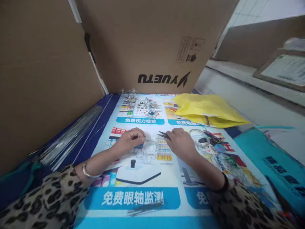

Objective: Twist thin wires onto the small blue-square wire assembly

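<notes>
Pinching the upper-left edge of a looped wire piece, the left hand has thumb and forefinger pressed together; the thin loops spread just beside those fingertips, between both hands. The right hand curls its fingers around a dark pointed tool, tips toward the wire. Farther out, a clear coil and yellow bag lie on the printed sheet.

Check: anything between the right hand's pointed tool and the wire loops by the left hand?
Nothing visible. The pointed tool in the right hand points roughly toward the wire loops by the left hand, only printed sheet showing between; finer strands can't be ruled out.
</notes>
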`<state>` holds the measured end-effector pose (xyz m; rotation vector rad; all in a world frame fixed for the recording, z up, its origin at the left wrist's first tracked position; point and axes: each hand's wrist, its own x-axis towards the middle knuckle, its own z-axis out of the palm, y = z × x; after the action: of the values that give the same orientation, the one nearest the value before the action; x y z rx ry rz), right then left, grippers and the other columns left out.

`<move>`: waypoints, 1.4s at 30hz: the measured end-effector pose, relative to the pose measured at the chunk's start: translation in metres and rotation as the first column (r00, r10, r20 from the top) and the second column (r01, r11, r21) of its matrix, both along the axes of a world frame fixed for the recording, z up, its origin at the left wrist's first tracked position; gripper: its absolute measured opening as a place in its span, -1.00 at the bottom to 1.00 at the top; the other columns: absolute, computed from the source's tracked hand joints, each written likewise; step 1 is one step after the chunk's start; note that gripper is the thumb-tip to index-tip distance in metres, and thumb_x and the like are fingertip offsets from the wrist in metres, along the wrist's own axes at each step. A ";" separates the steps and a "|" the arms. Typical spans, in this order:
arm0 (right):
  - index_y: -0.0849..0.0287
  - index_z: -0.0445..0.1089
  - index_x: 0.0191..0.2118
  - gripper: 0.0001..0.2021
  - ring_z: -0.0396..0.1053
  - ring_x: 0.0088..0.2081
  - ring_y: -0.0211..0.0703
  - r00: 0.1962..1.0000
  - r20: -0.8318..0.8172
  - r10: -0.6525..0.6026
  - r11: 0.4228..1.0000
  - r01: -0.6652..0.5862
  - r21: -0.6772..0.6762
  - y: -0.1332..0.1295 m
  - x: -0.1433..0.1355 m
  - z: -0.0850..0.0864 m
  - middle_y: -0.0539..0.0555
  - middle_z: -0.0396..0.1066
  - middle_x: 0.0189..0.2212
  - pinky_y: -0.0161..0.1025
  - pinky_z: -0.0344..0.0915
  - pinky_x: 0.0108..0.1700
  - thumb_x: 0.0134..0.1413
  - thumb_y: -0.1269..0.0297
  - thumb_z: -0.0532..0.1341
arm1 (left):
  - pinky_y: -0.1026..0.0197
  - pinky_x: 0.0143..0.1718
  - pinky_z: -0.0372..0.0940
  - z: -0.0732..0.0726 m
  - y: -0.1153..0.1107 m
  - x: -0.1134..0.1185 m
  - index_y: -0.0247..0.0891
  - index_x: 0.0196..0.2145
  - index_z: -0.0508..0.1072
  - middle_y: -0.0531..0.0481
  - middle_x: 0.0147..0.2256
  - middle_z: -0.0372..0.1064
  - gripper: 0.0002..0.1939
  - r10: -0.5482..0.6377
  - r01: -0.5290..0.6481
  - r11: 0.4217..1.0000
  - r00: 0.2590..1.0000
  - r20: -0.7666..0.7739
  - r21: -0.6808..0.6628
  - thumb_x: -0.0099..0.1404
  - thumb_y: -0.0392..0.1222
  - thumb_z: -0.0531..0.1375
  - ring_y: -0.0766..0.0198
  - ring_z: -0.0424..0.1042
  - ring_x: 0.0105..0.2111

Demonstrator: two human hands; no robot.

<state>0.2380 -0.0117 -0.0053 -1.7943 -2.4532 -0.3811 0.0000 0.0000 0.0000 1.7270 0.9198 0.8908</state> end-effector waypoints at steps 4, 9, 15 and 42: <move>0.16 0.40 -0.16 -0.74 0.22 -0.16 0.04 0.999 -0.025 0.022 1.000 -0.021 0.016 0.002 -0.001 -0.006 0.16 0.38 -0.27 -0.14 0.08 -0.21 0.17 0.17 0.05 | 0.25 -0.27 0.17 -0.005 0.001 0.000 -0.31 -0.52 0.34 -0.03 -0.34 0.30 -0.80 -0.006 0.006 0.999 1.000 -0.010 -0.032 0.16 -0.14 0.18 0.32 0.28 -0.35; 0.14 0.40 -0.12 -0.74 0.20 -0.09 0.07 0.994 -0.092 0.064 0.995 -0.057 0.078 0.002 0.000 -0.011 0.16 0.38 -0.20 -0.06 0.06 -0.12 0.13 0.17 0.10 | 0.22 -0.20 0.20 -0.003 0.001 -0.002 -0.29 -0.48 0.42 -0.05 -0.33 0.33 -0.74 -0.062 0.062 0.998 0.998 -0.013 -0.033 0.26 -0.11 0.08 0.28 0.32 -0.30; 0.17 0.41 -0.10 -0.75 0.18 -0.05 0.04 0.958 -0.224 0.181 0.976 -0.147 0.159 -0.002 -0.003 -0.013 0.14 0.37 -0.15 -0.05 0.06 -0.07 0.08 0.32 0.14 | 0.16 -0.08 0.19 -0.004 0.009 -0.014 -0.28 -0.36 0.47 -0.09 -0.24 0.36 -0.73 -0.127 0.126 0.991 0.992 0.009 0.035 0.29 -0.20 -0.01 0.22 0.34 -0.18; 0.21 0.47 -0.24 -0.81 0.25 -0.24 -0.05 0.847 -0.424 0.321 0.947 -0.282 0.154 -0.006 -0.007 -0.021 0.13 0.42 -0.35 -0.10 0.17 -0.17 0.06 0.41 0.13 | 0.18 -0.08 0.18 -0.007 0.001 -0.004 -0.23 -0.30 0.41 0.01 -0.25 0.27 -0.81 -0.132 0.238 0.932 0.926 -0.353 0.275 0.10 -0.41 0.14 0.24 0.26 -0.13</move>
<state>0.2311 -0.0173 -0.0265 -1.2507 -2.2855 -0.0389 -0.0039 0.0006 -0.0066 2.2496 0.8365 0.6555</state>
